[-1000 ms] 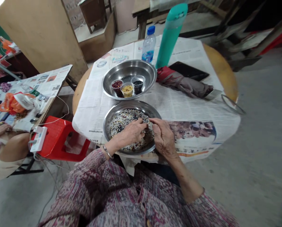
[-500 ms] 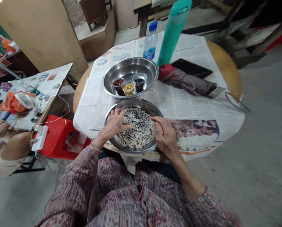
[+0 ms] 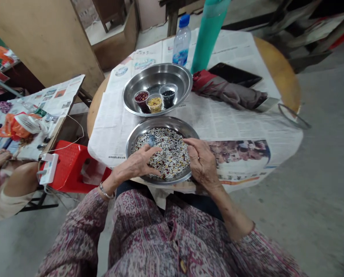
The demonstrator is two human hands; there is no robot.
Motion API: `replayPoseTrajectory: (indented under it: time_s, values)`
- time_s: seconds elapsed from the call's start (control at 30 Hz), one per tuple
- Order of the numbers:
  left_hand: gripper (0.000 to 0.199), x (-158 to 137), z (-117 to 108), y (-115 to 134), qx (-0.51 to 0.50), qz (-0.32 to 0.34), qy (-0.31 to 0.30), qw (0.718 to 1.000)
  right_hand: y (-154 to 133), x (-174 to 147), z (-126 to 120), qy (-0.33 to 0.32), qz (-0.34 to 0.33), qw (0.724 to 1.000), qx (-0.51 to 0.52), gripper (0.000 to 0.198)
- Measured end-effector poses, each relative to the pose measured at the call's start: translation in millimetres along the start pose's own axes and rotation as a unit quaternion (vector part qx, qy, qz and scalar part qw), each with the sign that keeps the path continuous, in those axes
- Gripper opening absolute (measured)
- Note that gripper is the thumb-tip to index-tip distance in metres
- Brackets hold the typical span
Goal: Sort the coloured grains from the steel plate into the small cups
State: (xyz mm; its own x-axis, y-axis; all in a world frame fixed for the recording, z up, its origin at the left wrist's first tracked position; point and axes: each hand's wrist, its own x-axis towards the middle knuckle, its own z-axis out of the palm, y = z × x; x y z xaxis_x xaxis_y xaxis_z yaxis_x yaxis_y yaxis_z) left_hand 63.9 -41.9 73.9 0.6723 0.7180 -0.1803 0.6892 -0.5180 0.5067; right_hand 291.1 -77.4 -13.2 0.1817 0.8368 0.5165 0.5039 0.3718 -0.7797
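Note:
A round steel basin [image 3: 163, 122] holds a spread of white grains mixed with dark, red and yellow beads or beans [image 3: 172, 148]. My left hand [image 3: 141, 161] is over its left side, thumb and fingers apart, with nothing seen between them. Along the right rim my right hand [image 3: 202, 159] is curled, fingertips at the edge of the mix; whatever they may hold is hidden. Behind stands a second steel basin [image 3: 157, 73] with three clear cups: one of dark red pieces [image 3: 141, 100], one of yellow [image 3: 155, 104], one of black [image 3: 168, 97].
Newspaper [image 3: 108, 127] covers the round table. Beyond the basins stand a blue-capped bottle [image 3: 181, 42] and a tall teal bottle [image 3: 209, 36]. A folded umbrella [image 3: 229, 92] and a dark flat device [image 3: 235, 75] lie right. On the left are a red stool [image 3: 69, 165] and another person's hand [image 3: 1, 157].
My left hand has drawn back from the basin's far left side towards me, uncovering grains there. My right hand stays nearly in place. The view has shifted slightly.

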Motion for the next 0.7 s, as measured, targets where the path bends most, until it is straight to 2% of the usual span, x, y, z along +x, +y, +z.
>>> replayPoseTrajectory:
  time_s: [0.03, 0.07, 0.17, 0.23, 0.37, 0.47, 0.53, 0.6, 0.7]
  values:
    - [0.070, -2.2, 3.3, 2.2, 0.008, 0.003, 0.002, 1.000, 0.0, -0.1, -0.1, 0.001, -0.002, 1.000, 0.000, 0.033]
    - [0.071, -2.6, 7.3, 4.1, 0.016, 0.009, 0.003, 1.000, 0.1, -0.1, -0.1, 0.001, -0.003, 1.000, -0.001, 0.033]
    - [0.041, 7.5, 20.2, 5.6, 0.027, 0.033, 0.001, 0.999, 1.1, -0.3, 0.4, 0.004, -0.009, 1.000, -0.002, 0.033]
    - [0.031, 21.5, 25.8, 2.1, 0.028, 0.039, 0.015, 0.999, 2.2, -0.4, 0.9, 0.004, -0.013, 1.000, -0.002, 0.033]
    - [0.026, 50.2, 24.9, -10.8, 0.045, 0.032, 0.110, 0.992, 3.7, -0.4, 1.3, 0.004, -0.012, 1.000, -0.002, 0.032]
    - [0.022, 55.0, 20.1, -14.5, 0.062, 0.024, 0.176, 0.982, 2.9, -0.1, 0.9, 0.001, -0.006, 1.000, -0.001, 0.032]
    - [0.017, 47.1, 19.1, -11.9, 0.062, 0.035, 0.169, 0.983, 1.9, 0.2, 0.5, -0.001, -0.004, 1.000, -0.001, 0.032]
    - [0.013, 33.7, 19.9, -7.9, 0.050, 0.056, 0.134, 0.988, 1.1, 0.4, 0.2, -0.002, -0.003, 1.000, -0.002, 0.031]
    - [0.015, 14.0, 20.0, -6.0, 0.041, 0.067, 0.116, 0.990, 0.8, 0.2, 0.1, 0.000, -0.006, 1.000, -0.001, 0.031]
